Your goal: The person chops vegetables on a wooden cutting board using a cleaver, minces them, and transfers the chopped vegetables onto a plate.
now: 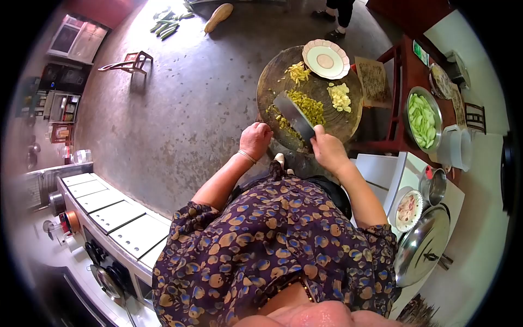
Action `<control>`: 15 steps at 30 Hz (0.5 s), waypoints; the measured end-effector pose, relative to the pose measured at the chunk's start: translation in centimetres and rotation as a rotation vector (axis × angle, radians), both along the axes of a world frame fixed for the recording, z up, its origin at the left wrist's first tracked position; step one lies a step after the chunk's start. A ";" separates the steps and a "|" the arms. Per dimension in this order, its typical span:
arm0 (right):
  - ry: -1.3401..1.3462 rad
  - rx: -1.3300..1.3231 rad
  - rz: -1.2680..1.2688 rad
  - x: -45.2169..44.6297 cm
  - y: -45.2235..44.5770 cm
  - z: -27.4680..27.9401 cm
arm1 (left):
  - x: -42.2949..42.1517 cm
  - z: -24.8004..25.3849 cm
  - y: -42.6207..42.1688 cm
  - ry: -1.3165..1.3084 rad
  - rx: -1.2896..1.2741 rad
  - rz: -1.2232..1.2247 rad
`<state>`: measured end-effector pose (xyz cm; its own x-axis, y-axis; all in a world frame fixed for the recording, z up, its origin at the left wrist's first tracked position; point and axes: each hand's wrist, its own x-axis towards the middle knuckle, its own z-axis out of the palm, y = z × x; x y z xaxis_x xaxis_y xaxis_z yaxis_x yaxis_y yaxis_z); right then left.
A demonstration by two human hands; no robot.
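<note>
A cleaver (294, 115) is gripped in my right hand (328, 148), its broad dark blade against chopped green vegetable (308, 108) on the round wooden chopping block (267, 82). My left hand (256, 139) is closed beside the block's near left edge; whether its curled fingers hold anything is hidden. Toward the back of the block lie yellow strips (298, 72). Pale sliced pieces (340, 97) form a small pile on the right. A white plate with a pink scalloped rim (326, 59) rests at the block's back edge.
A metal bowl of green slices (423, 121) stands on the red table at right. Nearer are a plate of meat (408, 210) and a large lidded pan (423, 245). A small chair (131, 62) stands on the floor at left. Another person's legs (343, 13) show at the top.
</note>
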<state>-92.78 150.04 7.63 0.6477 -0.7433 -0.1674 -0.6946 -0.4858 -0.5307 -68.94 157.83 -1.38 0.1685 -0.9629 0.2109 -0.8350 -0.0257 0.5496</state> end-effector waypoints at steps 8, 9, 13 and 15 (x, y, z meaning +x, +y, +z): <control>-0.240 0.177 -0.252 -3.4 -1.5 0.5 | -2.8 2.2 -0.7 0.080 -0.030 -0.068; -0.289 0.351 -0.333 -3.7 -1.4 1.0 | -3.3 2.5 -0.9 0.093 -0.081 -0.088; -0.696 0.684 -0.498 -4.3 -0.9 -0.5 | -6.0 6.1 -2.3 -0.212 -0.283 -0.246; -0.727 0.783 -0.511 -4.4 -0.8 -0.4 | -7.2 6.2 -2.2 -0.293 -0.252 -0.389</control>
<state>-97.20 149.21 7.21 0.4365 -0.8024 -0.4070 -0.1263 0.3933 -0.9107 -76.10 155.66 4.80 -0.2903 -0.8561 0.4274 -0.8756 0.4179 0.2423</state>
